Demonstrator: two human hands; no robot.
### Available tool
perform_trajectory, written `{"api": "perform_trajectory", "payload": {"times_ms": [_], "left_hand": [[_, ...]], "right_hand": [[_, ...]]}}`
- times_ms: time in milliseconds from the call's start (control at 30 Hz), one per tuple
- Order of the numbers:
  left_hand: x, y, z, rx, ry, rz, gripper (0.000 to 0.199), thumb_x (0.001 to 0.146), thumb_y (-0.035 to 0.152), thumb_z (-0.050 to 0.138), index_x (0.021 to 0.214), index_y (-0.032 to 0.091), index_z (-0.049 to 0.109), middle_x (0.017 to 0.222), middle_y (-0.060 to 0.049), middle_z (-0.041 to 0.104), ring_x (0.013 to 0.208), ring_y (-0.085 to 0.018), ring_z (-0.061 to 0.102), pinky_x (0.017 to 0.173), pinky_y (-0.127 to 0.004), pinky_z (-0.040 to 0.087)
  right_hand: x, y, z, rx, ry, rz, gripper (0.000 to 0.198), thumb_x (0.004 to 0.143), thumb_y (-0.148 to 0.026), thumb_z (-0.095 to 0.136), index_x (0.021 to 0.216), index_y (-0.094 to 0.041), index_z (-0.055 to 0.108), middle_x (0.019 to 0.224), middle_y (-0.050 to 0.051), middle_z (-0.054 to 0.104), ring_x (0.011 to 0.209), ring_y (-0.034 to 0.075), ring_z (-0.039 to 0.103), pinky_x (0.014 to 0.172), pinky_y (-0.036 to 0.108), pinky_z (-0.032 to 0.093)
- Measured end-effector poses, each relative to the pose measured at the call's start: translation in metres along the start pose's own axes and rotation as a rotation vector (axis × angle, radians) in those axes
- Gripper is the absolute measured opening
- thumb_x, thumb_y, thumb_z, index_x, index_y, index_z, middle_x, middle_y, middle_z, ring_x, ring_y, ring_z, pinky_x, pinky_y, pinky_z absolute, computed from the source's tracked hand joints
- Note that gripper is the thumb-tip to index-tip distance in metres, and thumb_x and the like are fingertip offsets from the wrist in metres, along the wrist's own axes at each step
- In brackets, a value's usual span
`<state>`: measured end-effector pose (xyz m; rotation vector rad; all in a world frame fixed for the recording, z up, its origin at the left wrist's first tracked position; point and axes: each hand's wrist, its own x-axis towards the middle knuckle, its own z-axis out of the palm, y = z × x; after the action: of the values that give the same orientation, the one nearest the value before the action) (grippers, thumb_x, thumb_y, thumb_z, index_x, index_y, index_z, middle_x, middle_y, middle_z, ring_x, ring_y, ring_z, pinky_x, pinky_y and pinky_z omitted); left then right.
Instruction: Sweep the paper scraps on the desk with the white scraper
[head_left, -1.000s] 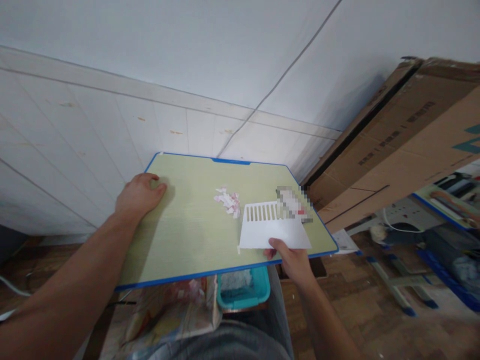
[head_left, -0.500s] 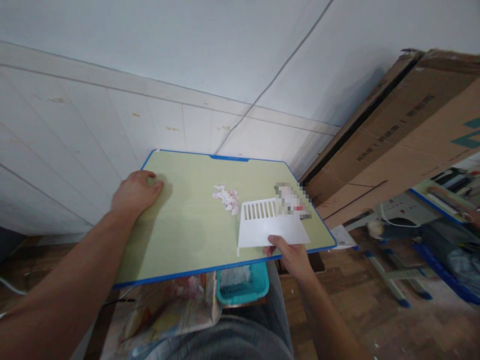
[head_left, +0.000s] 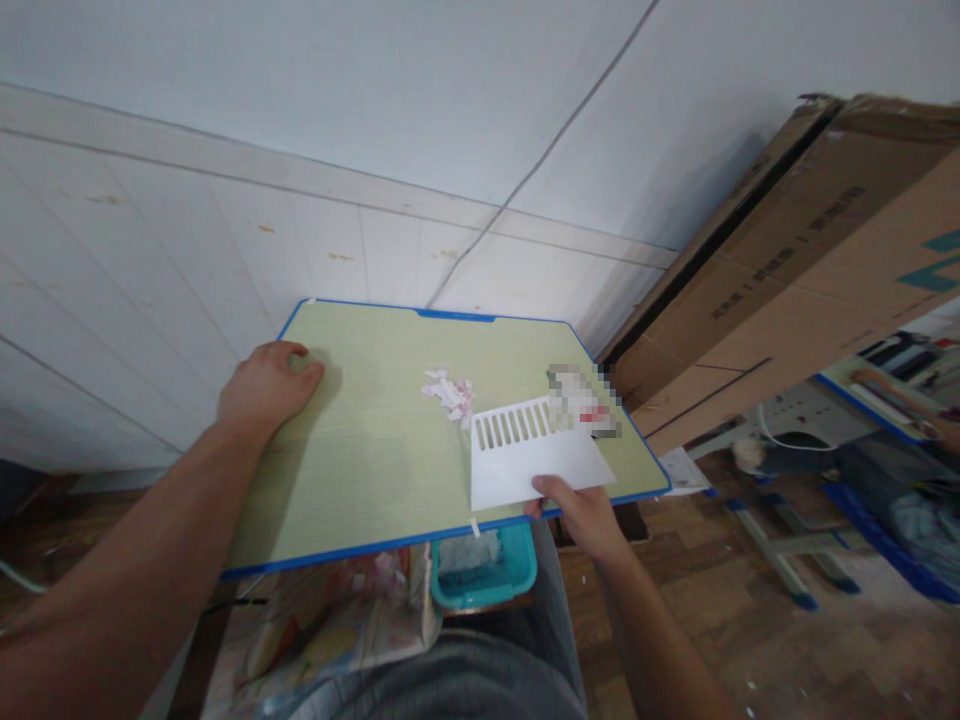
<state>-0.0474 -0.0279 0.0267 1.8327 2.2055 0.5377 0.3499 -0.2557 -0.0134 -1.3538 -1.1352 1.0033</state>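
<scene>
My right hand [head_left: 574, 505] pinches the near edge of a white slotted card [head_left: 532, 470], thumb on top. The card has a row of long cut-out slots along its far side and is held over the near right part of the light green desktop [head_left: 360, 430]. Just beyond its left corner lies a small heap of white and pinkish paper scraps [head_left: 450, 395]. One small white strip [head_left: 474, 527] is at the desk's blue front edge. My left hand [head_left: 270, 385] rests at the desk's left side, fingers loosely bent, thumb apart, holding nothing.
Below the front edge sits a teal basin [head_left: 487, 570] with greyish-white contents, beside a patterned cloth bag [head_left: 360, 610]. A pixelated item [head_left: 581, 400] lies at the desk's right. Large cardboard boxes [head_left: 780, 260] lean against the wall on the right.
The slotted card has tilted and shifted slightly left and toward me in my right hand. The small paper strip has moved nearer, onto the desk's front edge. My left hand stays put.
</scene>
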Motion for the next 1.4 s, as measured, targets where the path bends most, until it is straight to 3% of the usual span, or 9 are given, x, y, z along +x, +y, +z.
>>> {"api": "perform_trajectory", "payload": {"times_ms": [200, 400, 533, 633, 767, 867, 1067, 1400], "left_hand": [[0.005, -0.006, 0.003, 0.002, 0.017, 0.016, 0.066, 0.109, 0.048, 0.055, 0.160, 0.010, 0.076, 0.179, -0.026, 0.067, 0.163, -0.046, 0.067, 0.138, -0.064, 0.054], [0.013, -0.013, 0.011, 0.023, 0.025, 0.045, 0.069, 0.110, 0.050, 0.053, 0.162, 0.009, 0.074, 0.179, -0.027, 0.066, 0.163, -0.048, 0.067, 0.138, -0.065, 0.053], [0.016, -0.013, 0.015, 0.064, 0.036, 0.057, 0.076, 0.110, 0.053, 0.050, 0.171, 0.009, 0.066, 0.182, -0.030, 0.061, 0.167, -0.054, 0.060, 0.137, -0.073, 0.052], [0.020, -0.006, 0.014, 0.076, 0.019, 0.036, 0.080, 0.109, 0.056, 0.050, 0.176, 0.013, 0.062, 0.186, -0.031, 0.056, 0.169, -0.055, 0.057, 0.138, -0.076, 0.050], [0.025, 0.012, 0.008, 0.099, -0.059, -0.042, 0.084, 0.111, 0.054, 0.047, 0.181, 0.008, 0.056, 0.192, -0.033, 0.047, 0.172, -0.058, 0.052, 0.138, -0.082, 0.046], [0.026, 0.019, 0.005, 0.100, -0.036, -0.019, 0.083, 0.112, 0.052, 0.044, 0.179, 0.004, 0.056, 0.191, -0.033, 0.048, 0.173, -0.055, 0.052, 0.140, -0.075, 0.047], [0.028, 0.013, 0.008, 0.057, -0.015, -0.014, 0.085, 0.110, 0.054, 0.042, 0.177, 0.006, 0.060, 0.189, -0.029, 0.052, 0.171, -0.055, 0.053, 0.140, -0.070, 0.049], [0.031, 0.012, 0.009, 0.027, 0.005, -0.003, 0.080, 0.109, 0.050, 0.048, 0.173, 0.005, 0.065, 0.185, -0.029, 0.057, 0.168, -0.054, 0.056, 0.139, -0.071, 0.051]], "right_hand": [[-0.001, -0.007, -0.001, 0.013, -0.026, 0.040, 0.032, 0.086, -0.049, 0.091, 0.065, -0.029, 0.078, 0.057, 0.005, 0.078, 0.057, 0.030, 0.075, 0.067, 0.043, 0.068], [0.005, 0.010, -0.003, 0.005, 0.160, -0.026, 0.041, 0.089, -0.049, 0.086, 0.056, -0.029, 0.071, 0.054, 0.005, 0.073, 0.057, 0.028, 0.073, 0.069, 0.043, 0.067], [0.031, 0.013, -0.006, 0.024, 0.332, -0.028, 0.033, 0.086, -0.053, 0.092, 0.070, -0.026, 0.080, 0.062, 0.006, 0.079, 0.056, 0.028, 0.072, 0.062, 0.042, 0.065], [0.049, 0.009, 0.004, 0.043, 0.311, -0.017, 0.034, 0.081, -0.057, 0.095, 0.074, -0.026, 0.082, 0.067, 0.009, 0.084, 0.056, 0.029, 0.074, 0.061, 0.043, 0.068], [0.058, 0.001, 0.030, 0.047, 0.338, -0.029, 0.036, 0.081, -0.061, 0.090, 0.074, -0.027, 0.082, 0.069, 0.010, 0.085, 0.058, 0.029, 0.076, 0.062, 0.042, 0.069], [0.058, 0.000, 0.040, 0.017, 0.313, -0.018, 0.037, 0.081, -0.063, 0.090, 0.071, -0.028, 0.081, 0.069, 0.010, 0.085, 0.059, 0.030, 0.077, 0.064, 0.043, 0.070], [0.055, 0.007, 0.031, 0.026, 0.344, -0.030, 0.035, 0.086, -0.059, 0.090, 0.071, -0.030, 0.077, 0.065, 0.007, 0.082, 0.056, 0.030, 0.073, 0.061, 0.044, 0.067], [0.053, 0.008, 0.034, -0.057, 0.312, -0.052, 0.055, 0.095, -0.076, 0.086, 0.072, -0.027, 0.083, 0.070, 0.010, 0.083, 0.063, 0.028, 0.074, 0.067, 0.043, 0.065]]}}
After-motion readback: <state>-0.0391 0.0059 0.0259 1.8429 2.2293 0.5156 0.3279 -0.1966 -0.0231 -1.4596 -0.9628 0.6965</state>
